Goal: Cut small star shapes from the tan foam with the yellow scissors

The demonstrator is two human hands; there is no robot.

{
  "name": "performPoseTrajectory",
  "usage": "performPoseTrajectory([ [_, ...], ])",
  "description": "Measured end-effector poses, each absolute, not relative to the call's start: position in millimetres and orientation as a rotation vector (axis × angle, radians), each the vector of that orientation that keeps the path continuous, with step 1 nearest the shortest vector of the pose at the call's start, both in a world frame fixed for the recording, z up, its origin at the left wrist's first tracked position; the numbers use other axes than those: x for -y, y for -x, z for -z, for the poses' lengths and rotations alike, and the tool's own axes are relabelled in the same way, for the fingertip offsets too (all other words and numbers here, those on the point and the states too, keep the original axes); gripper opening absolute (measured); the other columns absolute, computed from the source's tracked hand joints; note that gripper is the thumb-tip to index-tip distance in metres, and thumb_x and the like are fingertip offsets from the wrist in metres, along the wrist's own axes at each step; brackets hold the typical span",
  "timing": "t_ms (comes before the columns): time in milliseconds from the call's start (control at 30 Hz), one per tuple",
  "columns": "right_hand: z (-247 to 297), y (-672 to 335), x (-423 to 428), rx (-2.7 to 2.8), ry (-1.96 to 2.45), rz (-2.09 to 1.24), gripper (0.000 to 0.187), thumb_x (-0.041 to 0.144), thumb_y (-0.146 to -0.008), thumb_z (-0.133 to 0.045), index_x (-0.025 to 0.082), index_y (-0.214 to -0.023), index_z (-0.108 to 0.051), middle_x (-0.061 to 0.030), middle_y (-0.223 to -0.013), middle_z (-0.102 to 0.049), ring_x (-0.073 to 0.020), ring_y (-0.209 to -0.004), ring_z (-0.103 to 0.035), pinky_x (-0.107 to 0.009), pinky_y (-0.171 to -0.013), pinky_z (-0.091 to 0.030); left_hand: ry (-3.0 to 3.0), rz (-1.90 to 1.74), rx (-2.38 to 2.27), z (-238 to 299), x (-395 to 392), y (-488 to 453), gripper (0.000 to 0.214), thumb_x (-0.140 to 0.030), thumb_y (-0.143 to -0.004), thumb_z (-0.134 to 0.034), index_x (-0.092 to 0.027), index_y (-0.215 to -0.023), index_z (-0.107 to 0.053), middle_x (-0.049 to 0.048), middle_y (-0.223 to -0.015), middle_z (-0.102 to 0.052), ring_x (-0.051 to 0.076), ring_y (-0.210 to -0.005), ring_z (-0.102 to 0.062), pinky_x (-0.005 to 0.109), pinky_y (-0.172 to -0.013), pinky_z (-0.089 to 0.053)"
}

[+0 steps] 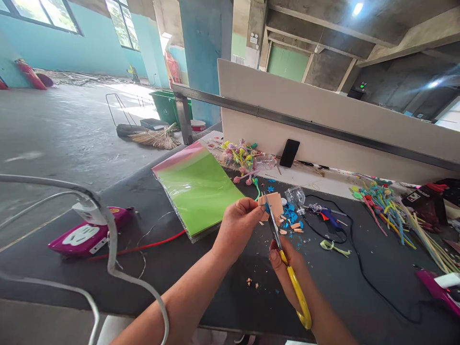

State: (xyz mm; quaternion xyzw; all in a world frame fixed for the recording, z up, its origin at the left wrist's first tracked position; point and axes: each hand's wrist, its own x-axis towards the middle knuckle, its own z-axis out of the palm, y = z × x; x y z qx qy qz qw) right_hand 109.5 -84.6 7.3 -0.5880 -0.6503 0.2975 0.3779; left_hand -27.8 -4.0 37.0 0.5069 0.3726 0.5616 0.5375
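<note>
My right hand (291, 268) grips scissors (295, 287) with yellow handles, their blades pointing up and away from me. My left hand (239, 227) is closed in a pinch on a small blue piece (267, 207) right beside the blades. Behind the blade tips lies a peach-coloured sheet (276, 205); whether my left fingers also touch it I cannot tell. Blue scraps (287, 215) and peach offcuts (296, 227) are scattered just to the right. Left of my hand rests a clear packet of green and pink sheets (201, 187).
A glue gun (332, 219) with a black cord and a clear plastic cup (295, 197) lie right of the scraps. Coloured stems (391, 211) are heaped at the right. A phone (289, 152) leans on the white board. A purple power strip (89, 232) is at left, near a grey metal frame (112, 239).
</note>
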Motion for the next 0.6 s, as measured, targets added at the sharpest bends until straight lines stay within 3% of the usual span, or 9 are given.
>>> performPoseTrajectory([
  [600,0.4,-108.4,81.1,1.629,1.508,-0.714,0.030,0.049,-0.085,-0.041,0.021,-0.083,-0.050,0.0028,-0.067,-0.050,-0.0116,-0.058,-0.046,-0.023,-0.055,-0.037,-1.179,-1.354,-0.857,-37.2,2.0,27.9,0.014,-0.028,-0.073,-0.064,-0.015,-0.069,-0.060,-0.0006,-0.062,-0.063,0.010,-0.057,-0.054,0.021,-0.057,-0.040],
])
